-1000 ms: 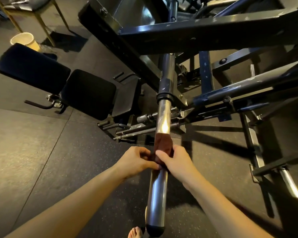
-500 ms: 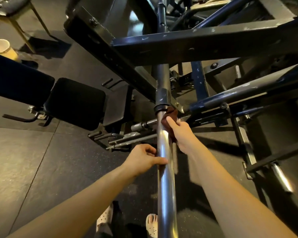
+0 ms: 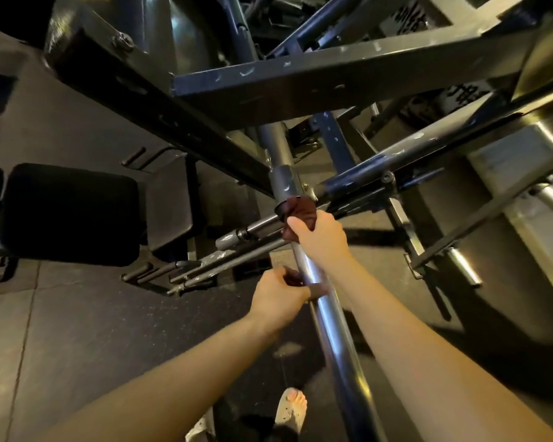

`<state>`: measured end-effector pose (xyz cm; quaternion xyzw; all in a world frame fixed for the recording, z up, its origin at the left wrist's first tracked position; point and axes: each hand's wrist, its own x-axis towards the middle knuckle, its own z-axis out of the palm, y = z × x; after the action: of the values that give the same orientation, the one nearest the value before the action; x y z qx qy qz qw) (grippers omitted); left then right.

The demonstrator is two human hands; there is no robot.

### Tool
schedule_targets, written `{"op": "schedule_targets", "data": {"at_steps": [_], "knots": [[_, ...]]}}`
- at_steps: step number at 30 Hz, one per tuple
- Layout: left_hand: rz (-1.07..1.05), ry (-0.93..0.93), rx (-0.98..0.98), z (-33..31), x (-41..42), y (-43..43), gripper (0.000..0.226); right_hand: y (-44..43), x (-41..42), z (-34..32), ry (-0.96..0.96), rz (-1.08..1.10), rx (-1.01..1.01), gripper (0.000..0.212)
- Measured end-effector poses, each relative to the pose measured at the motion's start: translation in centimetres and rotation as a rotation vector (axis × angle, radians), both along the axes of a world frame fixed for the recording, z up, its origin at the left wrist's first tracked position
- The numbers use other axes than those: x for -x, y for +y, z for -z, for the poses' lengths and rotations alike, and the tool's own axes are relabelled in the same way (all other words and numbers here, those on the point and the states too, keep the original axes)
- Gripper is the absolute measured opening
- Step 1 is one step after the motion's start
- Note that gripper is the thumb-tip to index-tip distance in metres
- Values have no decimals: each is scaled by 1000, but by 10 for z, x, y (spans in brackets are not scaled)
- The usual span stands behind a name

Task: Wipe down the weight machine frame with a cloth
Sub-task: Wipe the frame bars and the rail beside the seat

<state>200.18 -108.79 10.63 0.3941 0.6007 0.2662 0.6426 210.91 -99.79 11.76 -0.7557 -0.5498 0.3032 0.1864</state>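
Nearest you along the bar (image 3: 332, 333), your sandalled foot (image 3: 292, 409) stands on the floor (image 3: 77, 330) just left of it. Further up, your left hand (image 3: 280, 296) curls round the bar from its left side, thumb across the top, its grip clamped on the steel. Beyond that, your right hand (image 3: 320, 236) clamps the cloth (image 3: 297, 212) around the bar, fingers wrapped over the dark red fabric. The cloth sits right at the bar's dark collar (image 3: 284, 183), touching its lower edge. Left of the bar lies a black pad (image 3: 71, 215); past the collar, frame beams (image 3: 316, 78) cross above the bar.
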Motion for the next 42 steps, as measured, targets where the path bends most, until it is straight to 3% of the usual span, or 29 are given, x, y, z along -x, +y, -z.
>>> {"op": "schedule_targets", "data": {"at_steps": [4, 7, 11, 13, 15, 17, 18, 21, 23, 26, 29, 31, 34, 38, 42], "knots": [[27, -13, 4, 3, 2, 1, 45, 0, -19, 0, 641, 260, 148, 23], [41, -3, 15, 2, 2, 2, 45, -15, -23, 2, 802, 418, 301, 40], [50, 9, 24, -2, 3, 1, 44, -54, -41, 3, 687, 373, 403, 50], [62, 4, 27, -2, 3, 3, 42, -61, -44, -2, 632, 221, 332, 39], [73, 2, 30, -3, 2, 4, 43, -51, -34, -6, 455, 77, 199, 27], [66, 7, 34, -2, 1, 6, 47, -36, -21, -11, 350, 51, 88, 25], [64, 10, 36, 0, 2, 7, 48, -31, -17, -15, 388, 95, 79, 27], [64, 25, 28, 3, 3, 6, 48, -39, -27, -14, 578, 368, 246, 37], [80, 34, 16, 2, 5, 6, 46, -64, -38, -12, 585, 424, 404, 42], [144, 24, -2, -2, 12, 5, 38, -101, -56, -31, 487, 340, 540, 36], [313, 97, -19, -8, 27, 4, 20, -117, -76, -64, 282, 242, 485, 21], [385, 157, -44, -12, 40, 4, 17, -120, -79, -77, 342, 296, 372, 29], [404, 220, -222, -34, 57, 4, 18, -117, -65, -96, 616, 498, 223, 44], [321, 67, -665, -80, 72, 13, 34, -118, -36, -116, 852, 389, 247, 50], [610, 63, -933, -122, 89, 27, 55, -120, -6, -137, 905, 154, 312, 56]]}}
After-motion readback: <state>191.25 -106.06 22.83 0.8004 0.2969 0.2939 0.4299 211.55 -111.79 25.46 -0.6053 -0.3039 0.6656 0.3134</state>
